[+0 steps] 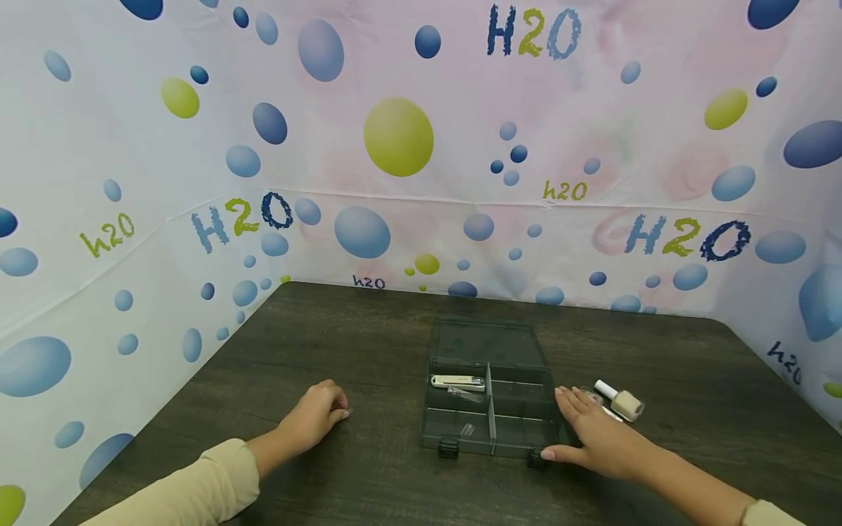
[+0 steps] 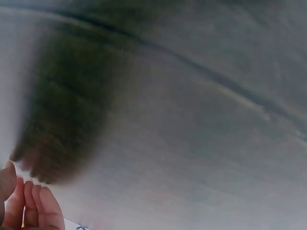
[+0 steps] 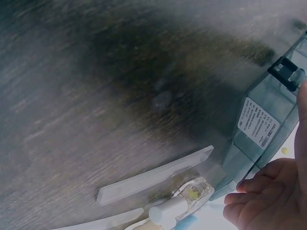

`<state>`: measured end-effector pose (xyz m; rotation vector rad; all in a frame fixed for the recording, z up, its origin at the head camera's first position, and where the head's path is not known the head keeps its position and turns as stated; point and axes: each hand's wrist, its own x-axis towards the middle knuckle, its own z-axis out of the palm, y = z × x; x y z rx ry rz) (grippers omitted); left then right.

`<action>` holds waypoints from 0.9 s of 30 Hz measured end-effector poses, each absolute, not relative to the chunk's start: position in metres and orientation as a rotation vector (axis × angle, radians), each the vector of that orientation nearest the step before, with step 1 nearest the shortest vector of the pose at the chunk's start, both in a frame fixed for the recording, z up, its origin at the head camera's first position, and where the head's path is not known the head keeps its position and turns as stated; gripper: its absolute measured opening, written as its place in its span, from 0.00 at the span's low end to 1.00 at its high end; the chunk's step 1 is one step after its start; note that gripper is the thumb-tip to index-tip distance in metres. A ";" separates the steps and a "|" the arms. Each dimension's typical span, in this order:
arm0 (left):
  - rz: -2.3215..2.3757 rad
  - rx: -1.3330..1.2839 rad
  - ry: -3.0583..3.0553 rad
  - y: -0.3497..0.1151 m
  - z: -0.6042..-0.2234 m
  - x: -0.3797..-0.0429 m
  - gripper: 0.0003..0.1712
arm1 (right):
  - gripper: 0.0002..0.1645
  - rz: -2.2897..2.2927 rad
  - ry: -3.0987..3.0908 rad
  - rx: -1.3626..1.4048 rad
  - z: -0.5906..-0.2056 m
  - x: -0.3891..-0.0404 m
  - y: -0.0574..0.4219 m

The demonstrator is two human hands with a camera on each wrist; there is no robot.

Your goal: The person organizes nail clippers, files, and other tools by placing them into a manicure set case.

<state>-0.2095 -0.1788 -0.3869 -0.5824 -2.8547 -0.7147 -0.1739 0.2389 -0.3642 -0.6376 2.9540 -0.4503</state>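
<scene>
In the head view, the bare right grip is partly hiding a flat white strip. In the right wrist view, the translucent dark plastic box is running past the right edge, and its white label is showing print too small to read. In the left wrist view, the lower left corner is cutting off the bare left grip.

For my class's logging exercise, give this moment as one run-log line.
left hand: holds nothing; right hand: touches box, right side; lid: open; clipper: in box, back left; beige bottle: right of box
</scene>
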 end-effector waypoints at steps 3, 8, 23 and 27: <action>-0.714 -0.639 -2.847 -0.181 -0.387 -0.212 0.06 | 0.61 -0.452 2.952 -0.635 -0.364 -0.174 0.239; -0.724 -0.726 -2.812 -0.182 -0.387 -0.215 0.05 | 0.61 -0.454 2.946 -0.635 -0.364 -0.174 0.238; -0.754 -0.903 -2.703 -0.169 -0.381 -0.221 0.06 | 0.61 -0.470 2.943 -0.632 -0.366 -0.174 0.239; -0.745 -0.930 -2.660 -0.165 -0.379 -0.223 0.06 | 0.61 -0.469 2.945 -0.634 -0.366 -0.174 0.239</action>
